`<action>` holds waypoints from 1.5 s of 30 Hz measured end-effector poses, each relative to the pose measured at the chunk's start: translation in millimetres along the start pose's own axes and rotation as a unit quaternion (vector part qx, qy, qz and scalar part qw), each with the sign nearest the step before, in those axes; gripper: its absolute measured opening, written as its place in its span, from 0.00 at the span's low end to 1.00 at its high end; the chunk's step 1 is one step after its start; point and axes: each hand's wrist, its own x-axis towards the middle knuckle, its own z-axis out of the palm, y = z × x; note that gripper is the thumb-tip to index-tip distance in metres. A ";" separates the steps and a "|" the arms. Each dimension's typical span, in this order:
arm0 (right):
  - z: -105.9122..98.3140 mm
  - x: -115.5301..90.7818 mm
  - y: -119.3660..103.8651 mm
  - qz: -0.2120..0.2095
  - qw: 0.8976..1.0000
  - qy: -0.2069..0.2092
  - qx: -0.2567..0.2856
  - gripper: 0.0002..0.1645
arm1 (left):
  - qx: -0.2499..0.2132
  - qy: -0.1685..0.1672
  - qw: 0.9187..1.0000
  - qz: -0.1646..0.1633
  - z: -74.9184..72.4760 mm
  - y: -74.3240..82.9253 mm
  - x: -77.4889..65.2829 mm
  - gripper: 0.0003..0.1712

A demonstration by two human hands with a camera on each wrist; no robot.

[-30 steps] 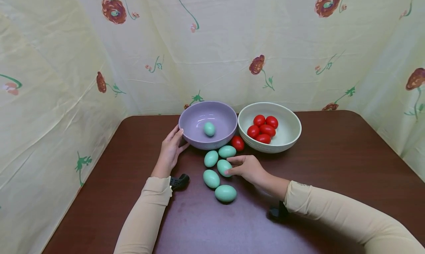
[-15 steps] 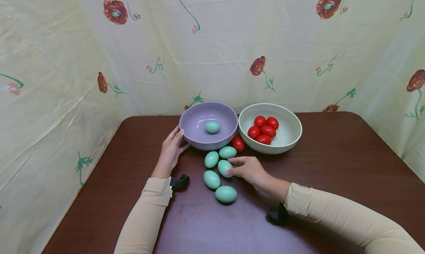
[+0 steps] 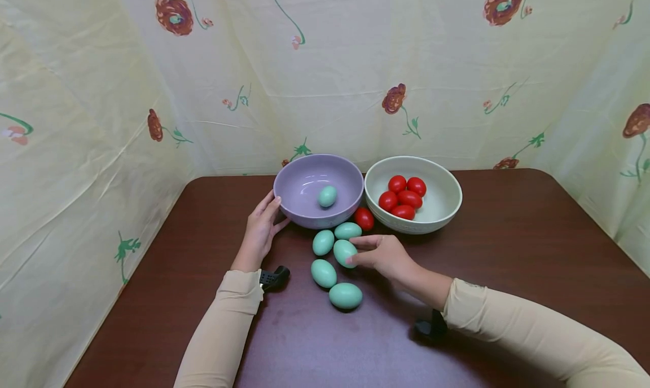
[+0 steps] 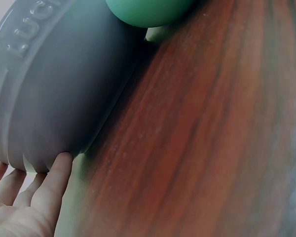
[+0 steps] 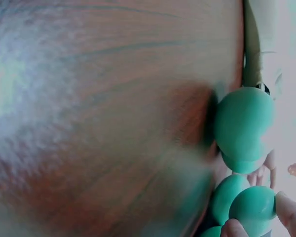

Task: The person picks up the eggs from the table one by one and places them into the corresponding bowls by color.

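My right hand (image 3: 386, 256) pinches a pale green egg (image 3: 345, 253) between thumb and fingers; the right wrist view shows the held egg (image 5: 252, 207) in front of the others. Several more green eggs lie around it, one egg (image 3: 323, 273) nearer me and another egg (image 3: 347, 230) beside the purple bowl (image 3: 294, 188). Against that bowl's left side my left hand (image 3: 260, 230) rests with extended fingers, the fingertips (image 4: 64, 160) touching its lower wall. A single green egg (image 3: 327, 196) sits inside the purple bowl.
A white bowl (image 3: 443, 193) with several red eggs (image 3: 409, 199) stands right of the purple one. One red egg (image 3: 363, 219) lies on the brown table (image 3: 508, 252) in front of the gap between the bowls. A flowered curtain (image 3: 325, 66) hangs behind.
The green egg inside the purple bowl has rocked and turned. My right hand, pinching its egg, has shifted slightly up and away from me. The left hand stays at the bowl.
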 end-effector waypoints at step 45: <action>-17.4 4.7 -59.6 -0.010 0.994 -0.026 0.109 0.27 | -0.003 -0.007 1.000 0.007 0.7 0.9 -2.4 0.34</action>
